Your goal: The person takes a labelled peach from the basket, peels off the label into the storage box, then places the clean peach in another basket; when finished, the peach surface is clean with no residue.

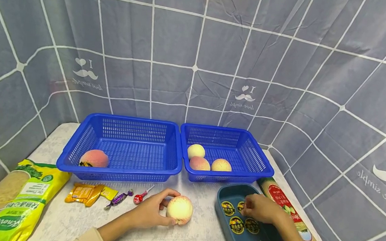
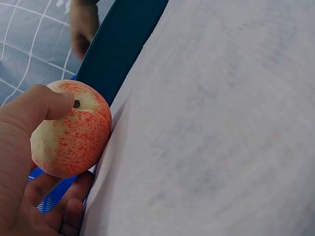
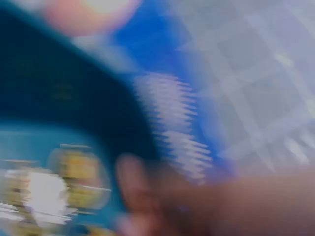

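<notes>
In the head view my left hand (image 1: 154, 211) holds a pale yellow and red peach (image 1: 179, 210) at the front middle of the table. The left wrist view shows the thumb on top of the peach (image 2: 74, 130) beside its stem, the other fingers beneath. My right hand (image 1: 262, 209) reaches down into a dark teal tray (image 1: 220, 215), its loosely bent fingers over round black and gold stickers (image 1: 237, 225). Nothing shows held in it. In the right wrist view, that hand (image 3: 142, 196) is blurred beside the stickers (image 3: 78, 179).
A large blue basket (image 1: 123, 173) holds one pink peach (image 1: 94, 158) with a dark sticker. Several peaches sit in a smaller blue basket (image 1: 229, 177). Wrapped candies (image 1: 84, 194), a lollipop (image 1: 140, 197) and a yellow bag (image 1: 17, 201) lie left; a printed packet (image 1: 288, 209) lies right.
</notes>
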`<state>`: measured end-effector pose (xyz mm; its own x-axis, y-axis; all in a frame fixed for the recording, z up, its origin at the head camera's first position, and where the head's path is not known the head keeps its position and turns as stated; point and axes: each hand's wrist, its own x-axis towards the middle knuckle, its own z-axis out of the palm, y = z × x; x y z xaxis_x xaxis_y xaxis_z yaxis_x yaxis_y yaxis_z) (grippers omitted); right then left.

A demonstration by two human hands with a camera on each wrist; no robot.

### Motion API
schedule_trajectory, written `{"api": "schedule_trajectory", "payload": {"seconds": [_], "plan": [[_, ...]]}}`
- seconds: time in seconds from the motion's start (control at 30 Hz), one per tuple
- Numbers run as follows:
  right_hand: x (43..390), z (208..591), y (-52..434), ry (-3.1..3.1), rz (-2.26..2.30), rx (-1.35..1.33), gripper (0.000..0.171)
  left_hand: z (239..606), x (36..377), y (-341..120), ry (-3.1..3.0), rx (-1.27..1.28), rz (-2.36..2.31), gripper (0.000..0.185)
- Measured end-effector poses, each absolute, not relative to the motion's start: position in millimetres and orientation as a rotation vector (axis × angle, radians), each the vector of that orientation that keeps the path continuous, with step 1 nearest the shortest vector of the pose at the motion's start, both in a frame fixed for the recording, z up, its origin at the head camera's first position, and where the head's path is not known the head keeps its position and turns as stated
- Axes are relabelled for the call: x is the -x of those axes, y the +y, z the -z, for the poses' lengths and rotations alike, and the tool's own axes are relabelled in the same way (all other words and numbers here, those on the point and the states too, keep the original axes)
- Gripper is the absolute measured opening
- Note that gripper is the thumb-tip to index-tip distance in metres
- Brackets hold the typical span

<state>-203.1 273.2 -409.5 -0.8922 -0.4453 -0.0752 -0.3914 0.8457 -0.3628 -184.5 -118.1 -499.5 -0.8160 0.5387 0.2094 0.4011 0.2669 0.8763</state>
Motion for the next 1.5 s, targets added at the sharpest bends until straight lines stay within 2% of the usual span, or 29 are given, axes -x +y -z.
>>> {"api": "schedule_trajectory", "payload": {"seconds": [0.07, 0.13, 0.3, 0.4, 0.47, 0.63, 0.9, 1.0, 1.17, 1.37, 1.5], "plan": [[215.5, 395.9, 287.3, 2.667, 0.881, 0.77, 0.006, 499.0, 184.2, -117.7, 2.403, -0.89, -1.589, 0.067], [228.9, 385.8, 301.1, 2.645, 1.101, 0.836, 0.012, 498.7, 184.2, -117.1, 2.41, -0.894, -1.582, 0.067], [262.1, 383.5, 329.9, 3.079, 1.09, 0.757, 0.046, 498.7, 184.9, -115.6, 2.417, -0.908, -1.576, 0.067], [276.6, 393.7, 345.6, 3.105, 0.996, 0.643, 0.067, 499.5, 185.9, -114.3, 2.413, -0.921, -1.583, 0.066], [281.0, 401.6, 354.5, 3.07, 0.983, 0.546, 0.074, 500.5, 186.5, -113.2, 2.405, -0.934, -1.583, 0.065], [282.1, 414.2, 367.1, 2.97, 1.131, 0.409, 0.072, 502.2, 186.3, -111.3, 2.395, -0.936, -1.572, 0.064], [285.1, 423.5, 375.4, 2.815, 1.44, 0.456, 0.06, 494.8, 183.1, -108.0, 2.446, -0.963, -1.609, 0.065], [286.8, 428.0, 378.3, 2.806, 1.472, 0.455, 0.06, 472.7, 182.2, -102.4, 2.435, -1.022, -1.66, 0.065], [291.1, 432.9, 378.7, 2.794, 1.513, 0.451, 0.06, 407.1, 199.5, -86.4, 2.478, -1.222, -1.713, 0.065], [292.4, 437.6, 374.1, 2.813, 1.54, 0.43, 0.061, 335.8, 250.7, -57.4, 2.562, -1.273, -1.699, 0.066], [292.5, 438.8, 374.0, 2.799, 1.568, 0.406, 0.061, 313.0, 296.1, -34.7, 2.591, -1.193, -1.665, 0.065]]}}
